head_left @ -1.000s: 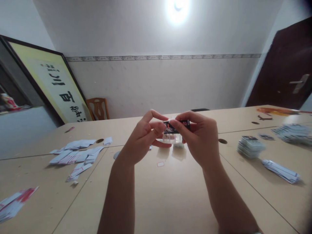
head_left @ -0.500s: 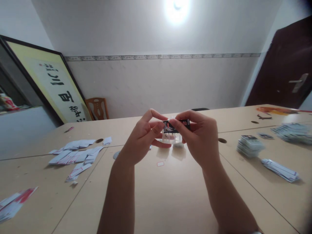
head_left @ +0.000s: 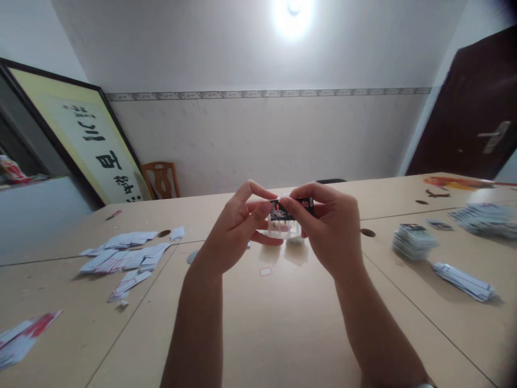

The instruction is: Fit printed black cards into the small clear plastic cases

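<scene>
Gripping black printed strip (head_left: 278, 212) and clear packaging (head_left: 285, 230) between left hand (head_left: 247, 226), right hand (head_left: 329, 225); seemingly aligning, calling for steady pinch.

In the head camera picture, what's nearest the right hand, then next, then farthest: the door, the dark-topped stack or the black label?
1. Black label: nearest, held in the right hand.
2. Dark-topped stack: next, on the table, off to the right.
3. Door: farthest, at the far right, beyond the table.
</scene>
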Demonstrator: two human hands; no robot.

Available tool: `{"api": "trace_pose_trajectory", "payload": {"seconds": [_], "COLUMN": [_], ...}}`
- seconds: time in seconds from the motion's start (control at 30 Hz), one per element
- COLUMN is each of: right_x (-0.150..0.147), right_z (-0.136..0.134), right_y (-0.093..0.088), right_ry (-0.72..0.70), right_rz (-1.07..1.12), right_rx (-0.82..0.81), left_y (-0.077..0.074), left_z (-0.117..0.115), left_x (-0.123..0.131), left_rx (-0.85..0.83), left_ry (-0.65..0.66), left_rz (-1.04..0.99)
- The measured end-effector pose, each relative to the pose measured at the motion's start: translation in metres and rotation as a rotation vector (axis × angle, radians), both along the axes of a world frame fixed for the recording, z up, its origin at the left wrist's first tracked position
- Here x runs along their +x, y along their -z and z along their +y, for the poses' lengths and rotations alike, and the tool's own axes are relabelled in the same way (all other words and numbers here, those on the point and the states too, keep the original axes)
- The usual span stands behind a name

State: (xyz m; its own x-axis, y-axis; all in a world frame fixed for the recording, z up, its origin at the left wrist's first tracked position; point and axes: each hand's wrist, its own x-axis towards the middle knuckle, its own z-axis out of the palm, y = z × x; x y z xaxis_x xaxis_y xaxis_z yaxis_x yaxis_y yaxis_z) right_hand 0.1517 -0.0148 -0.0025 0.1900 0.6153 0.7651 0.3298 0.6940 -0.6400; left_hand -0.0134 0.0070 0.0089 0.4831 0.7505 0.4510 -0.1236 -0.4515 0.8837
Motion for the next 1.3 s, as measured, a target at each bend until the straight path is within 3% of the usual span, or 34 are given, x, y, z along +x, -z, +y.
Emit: {"api": "trace_pose_trajectory", "payload": {"seconds": [1.3], "right_x": [-0.0005], "right_z": [0.0018], "right_y": [0.0001], "right_ry": [0.04], "right_rz": [-0.044], "right_rx": [0.026], "left_y": [-0.0011], "left_z": [-0.0004], "left_x": [0.0031], "left_rx": [0.005], "left_ry": [-0.028], "left_rz": [-0.002]}}
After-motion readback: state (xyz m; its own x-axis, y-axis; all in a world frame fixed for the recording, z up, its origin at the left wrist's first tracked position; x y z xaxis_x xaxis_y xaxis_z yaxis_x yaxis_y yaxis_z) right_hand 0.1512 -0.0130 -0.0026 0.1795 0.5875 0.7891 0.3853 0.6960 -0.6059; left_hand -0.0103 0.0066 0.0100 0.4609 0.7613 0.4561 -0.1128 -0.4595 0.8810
